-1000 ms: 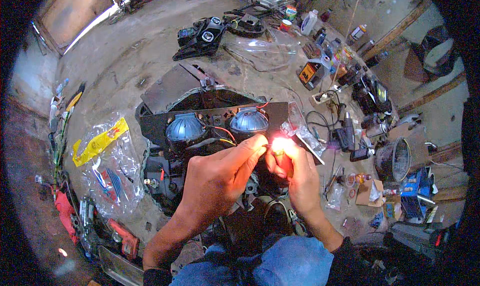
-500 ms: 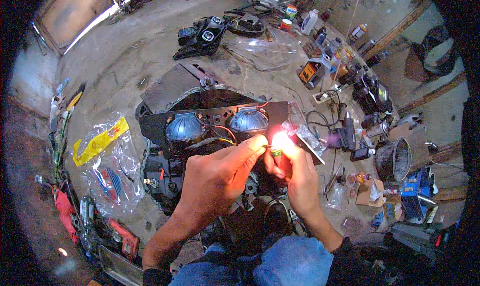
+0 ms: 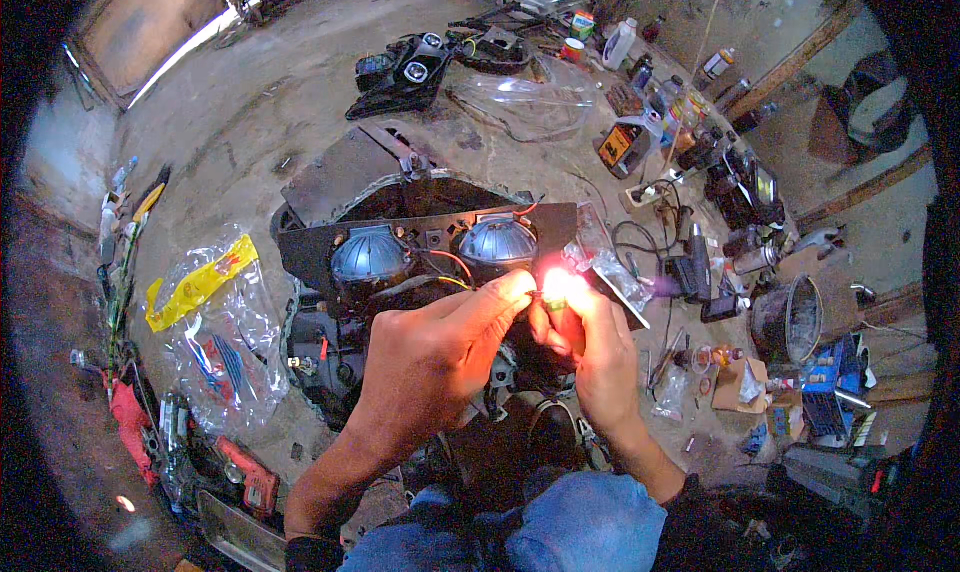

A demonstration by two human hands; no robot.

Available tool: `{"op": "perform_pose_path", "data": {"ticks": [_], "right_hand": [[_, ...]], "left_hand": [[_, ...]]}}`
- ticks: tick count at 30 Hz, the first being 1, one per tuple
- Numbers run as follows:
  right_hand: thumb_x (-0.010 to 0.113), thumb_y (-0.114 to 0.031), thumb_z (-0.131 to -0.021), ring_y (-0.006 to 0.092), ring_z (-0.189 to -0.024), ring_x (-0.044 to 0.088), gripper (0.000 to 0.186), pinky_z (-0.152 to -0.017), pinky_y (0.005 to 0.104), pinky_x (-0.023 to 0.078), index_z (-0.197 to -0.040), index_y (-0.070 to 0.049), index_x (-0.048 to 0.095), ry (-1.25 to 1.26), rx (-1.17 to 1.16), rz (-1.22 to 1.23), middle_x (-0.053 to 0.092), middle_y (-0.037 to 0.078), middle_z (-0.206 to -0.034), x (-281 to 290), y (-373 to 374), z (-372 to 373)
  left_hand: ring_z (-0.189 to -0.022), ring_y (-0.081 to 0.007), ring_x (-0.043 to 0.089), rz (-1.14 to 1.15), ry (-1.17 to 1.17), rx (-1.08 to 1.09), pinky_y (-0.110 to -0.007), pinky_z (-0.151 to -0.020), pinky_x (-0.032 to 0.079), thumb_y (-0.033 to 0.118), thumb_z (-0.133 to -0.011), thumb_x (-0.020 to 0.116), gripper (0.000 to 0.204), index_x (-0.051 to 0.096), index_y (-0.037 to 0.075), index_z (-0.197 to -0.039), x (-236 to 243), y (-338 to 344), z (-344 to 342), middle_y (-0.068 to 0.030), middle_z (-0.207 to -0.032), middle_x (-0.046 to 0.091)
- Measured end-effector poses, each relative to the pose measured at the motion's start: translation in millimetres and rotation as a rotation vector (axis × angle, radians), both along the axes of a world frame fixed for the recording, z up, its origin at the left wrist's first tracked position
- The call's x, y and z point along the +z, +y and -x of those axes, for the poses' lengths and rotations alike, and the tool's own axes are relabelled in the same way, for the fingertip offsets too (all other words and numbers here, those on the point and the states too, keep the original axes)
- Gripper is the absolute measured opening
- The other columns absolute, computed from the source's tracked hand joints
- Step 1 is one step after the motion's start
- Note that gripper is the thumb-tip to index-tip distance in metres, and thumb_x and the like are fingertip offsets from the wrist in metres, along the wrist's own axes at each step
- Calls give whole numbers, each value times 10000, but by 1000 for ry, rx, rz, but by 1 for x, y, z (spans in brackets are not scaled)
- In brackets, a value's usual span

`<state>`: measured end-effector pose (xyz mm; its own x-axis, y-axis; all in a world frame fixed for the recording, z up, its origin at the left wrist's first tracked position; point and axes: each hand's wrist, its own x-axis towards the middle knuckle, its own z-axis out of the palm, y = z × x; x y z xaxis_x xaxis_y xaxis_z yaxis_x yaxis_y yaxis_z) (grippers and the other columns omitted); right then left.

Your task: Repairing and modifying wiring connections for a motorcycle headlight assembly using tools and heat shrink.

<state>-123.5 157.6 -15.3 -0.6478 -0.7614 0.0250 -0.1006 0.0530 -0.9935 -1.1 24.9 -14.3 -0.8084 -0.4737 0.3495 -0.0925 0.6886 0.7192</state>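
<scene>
My left hand [image 3: 420,347] is closed in a pinch on a thin wire whose end points toward the flame. In my right hand [image 3: 603,362] is a small lighter, mostly hidden by the fingers and the glare. Its flame [image 3: 562,284] burns bright white-pink beside my left fingertips. Red and yellow wires [image 3: 452,262] run from the lamp unit toward my left hand. Just beyond the hands, two round dark-blue ribbed projector lamps [image 3: 370,255] sit side by side on a dark panel [image 3: 556,222], over an opened black headlight housing [image 3: 425,188].
On the left lie a clear plastic bag with a yellow strip [image 3: 205,284] and a red power tool [image 3: 250,479]. Several bottles, a heat gun [image 3: 692,262], a metal pot [image 3: 788,317] and a blue box [image 3: 832,387] crowd the right. Another headlight [image 3: 405,75] lies farther off.
Both hands stay almost in place and the flame keeps burning. Less of the lighter's green body shows beneath the glow.
</scene>
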Motion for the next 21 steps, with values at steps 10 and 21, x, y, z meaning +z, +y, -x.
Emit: {"op": "perform_pose_path", "data": {"ticks": [10, 21], "right_hand": [[403, -307, -1133, 88, -651, 416, 426, -598, 286, 339, -1078, -12, 706, -73, 1, 36, 556, 8, -752, -3, -2, 0], [430, -220, -1122, 103, -653, 424, 358, -603, 284, 353, -1199, -25, 720, -21, 14, 42, 573, 33, -771, -4, -1, 0]], "left_hand": [[-818, -304, 765, 51, 28, -7, -411, -670, 604, 131, -964, 693, 318, 717, 132, -1281, -3, -2, 0, -118, -1022, 787], [-827, -303, 770, 73, 27, 10, -409, -681, 612, 149, -969, 695, 296, 726, 134, -1263, -2, -2, -1, -115, -1020, 789]]}}
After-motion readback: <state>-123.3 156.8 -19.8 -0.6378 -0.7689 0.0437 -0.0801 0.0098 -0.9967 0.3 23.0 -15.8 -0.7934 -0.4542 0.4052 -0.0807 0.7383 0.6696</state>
